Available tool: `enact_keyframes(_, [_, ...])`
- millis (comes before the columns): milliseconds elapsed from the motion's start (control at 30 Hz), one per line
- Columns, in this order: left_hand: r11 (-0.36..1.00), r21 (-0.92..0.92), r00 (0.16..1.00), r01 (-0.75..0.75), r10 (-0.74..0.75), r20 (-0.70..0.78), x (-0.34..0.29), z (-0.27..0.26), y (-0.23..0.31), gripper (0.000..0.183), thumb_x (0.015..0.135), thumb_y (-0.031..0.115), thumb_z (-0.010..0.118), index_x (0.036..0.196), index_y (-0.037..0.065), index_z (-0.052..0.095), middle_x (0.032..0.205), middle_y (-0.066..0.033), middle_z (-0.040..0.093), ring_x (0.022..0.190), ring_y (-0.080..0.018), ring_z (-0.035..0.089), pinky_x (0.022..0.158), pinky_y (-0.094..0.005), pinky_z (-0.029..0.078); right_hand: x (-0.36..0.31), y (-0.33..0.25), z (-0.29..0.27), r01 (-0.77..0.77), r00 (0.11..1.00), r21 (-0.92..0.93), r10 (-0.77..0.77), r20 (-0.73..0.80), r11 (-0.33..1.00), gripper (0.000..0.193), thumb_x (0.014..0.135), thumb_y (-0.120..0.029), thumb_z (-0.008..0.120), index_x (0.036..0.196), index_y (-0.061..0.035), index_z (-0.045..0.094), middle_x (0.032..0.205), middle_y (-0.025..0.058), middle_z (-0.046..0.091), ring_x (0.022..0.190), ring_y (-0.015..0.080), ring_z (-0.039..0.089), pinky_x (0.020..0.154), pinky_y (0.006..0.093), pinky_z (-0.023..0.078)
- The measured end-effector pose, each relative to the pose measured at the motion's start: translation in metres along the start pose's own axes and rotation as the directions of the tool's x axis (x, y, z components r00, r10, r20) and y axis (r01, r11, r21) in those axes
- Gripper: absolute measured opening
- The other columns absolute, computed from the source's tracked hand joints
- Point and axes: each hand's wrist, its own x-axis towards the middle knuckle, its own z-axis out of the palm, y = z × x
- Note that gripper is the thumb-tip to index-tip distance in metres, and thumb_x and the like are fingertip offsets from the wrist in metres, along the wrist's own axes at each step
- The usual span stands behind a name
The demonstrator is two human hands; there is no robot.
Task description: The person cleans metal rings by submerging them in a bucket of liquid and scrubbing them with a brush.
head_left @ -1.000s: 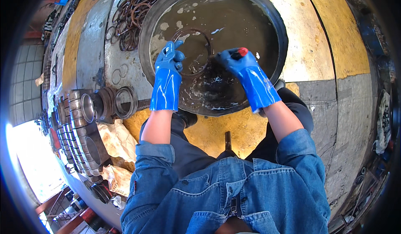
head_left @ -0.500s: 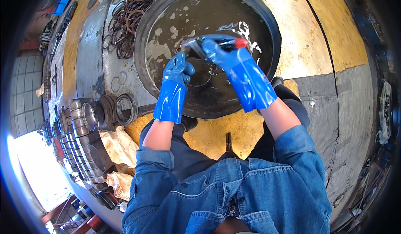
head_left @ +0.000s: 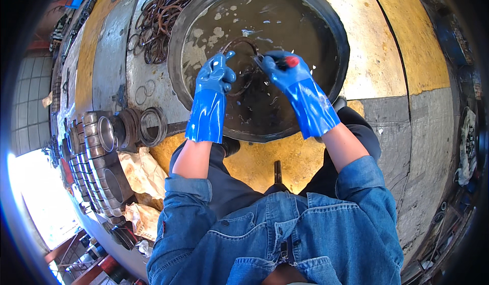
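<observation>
My left hand point(head_left: 216, 74), in a blue rubber glove, is closed round the left side of a brown metal ring point(head_left: 241, 39). The ring is held over a wide round tub point(head_left: 176, 56) of murky water, its lower part faint against the dark surface. My right hand point(head_left: 286, 70), gloved alike, grips a hand tool with a red-ended handle point(head_left: 292, 61). The tool's working end meets the ring's right side or lies very near it; blur and the glove hide its exact kind.
A heap of rusty rings point(head_left: 165, 18) lies left of the tub. Two thin rings point(head_left: 145, 91) lie nearer me. Stacked metal cylinders point(head_left: 97, 147) and crumpled brown paper point(head_left: 142, 170) are at the left. Worn yellow and grey panels point(head_left: 377, 40) surround the tub.
My right hand has moved slightly right and down with the tool, which has drawn back from across the ring. The ring shows more plainly. My left hand keeps its hold, nearly in place.
</observation>
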Motion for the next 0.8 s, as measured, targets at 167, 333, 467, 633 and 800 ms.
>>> enact_keyframes(167, [0.999,0.036,1.000,-0.023,0.023,0.008,-0.006,0.006,-0.003,0.041,0.106,0.038,0.061,0.128,0.003,0.065,0.069,-0.0028,0.062,0.048,-0.0080,0.044,0.044,-0.0232,0.034,0.012,0.005,-0.001,0.449,0.869,-0.644,-0.469,0.156,0.619,0.022,0.090,-0.021,0.071,0.110,-0.0132,0.076,0.103,0.0118,0.077,0.088,0.0359,0.073,0.080,0.0421,0.060])
enact_keyframes(333, [0.984,0.044,0.981,-0.174,0.170,0.091,-0.008,0.006,-0.004,0.041,0.105,0.038,0.062,0.127,0.003,0.064,0.069,-0.0030,0.063,0.048,-0.0086,0.045,0.044,-0.0235,0.034,0.008,0.015,0.008,-0.058,0.991,-0.496,0.109,0.074,0.866,0.020,0.091,-0.029,0.072,0.105,-0.0150,0.078,0.094,0.0117,0.077,0.085,0.0303,0.075,0.078,0.0397,0.058])
enact_keyframes(467, [0.992,0.101,0.993,-0.076,0.067,0.092,-0.008,0.002,0.004,0.041,0.105,0.037,0.062,0.126,0.002,0.064,0.069,-0.0031,0.063,0.049,-0.0089,0.047,0.044,-0.0234,0.035,0.005,-0.008,0.000,-0.456,0.798,-0.066,0.441,0.410,0.887,0.021,0.091,-0.023,0.073,0.104,-0.0065,0.078,0.096,0.0123,0.078,0.087,0.0223,0.074,0.079,0.0364,0.058])
enact_keyframes(633, [0.990,0.034,0.988,-0.136,0.133,0.080,-0.001,0.005,-0.006,0.042,0.106,0.037,0.061,0.128,0.000,0.062,0.068,-0.0030,0.063,0.050,-0.0088,0.047,0.045,-0.0222,0.035,-0.010,0.009,0.023,-0.658,0.745,0.509,0.383,0.547,0.555,0.032,0.091,-0.019,0.077,0.116,0.0007,0.073,0.108,0.0129,0.076,0.087,0.0183,0.071,0.076,0.0311,0.056])
enact_keyframes(800, [0.972,-0.198,0.990,-0.129,0.139,0.035,0.012,-0.009,-0.007,0.049,0.107,0.038,0.059,0.137,-0.001,0.058,0.065,-0.0005,0.056,0.049,-0.0077,0.042,0.046,-0.0234,0.032,0.000,0.003,-0.001,-0.512,0.840,0.269,0.410,0.355,0.816,0.031,0.091,-0.028,0.078,0.102,0.0013,0.075,0.096,0.0131,0.076,0.086,0.0162,0.071,0.077,0.0318,0.056])
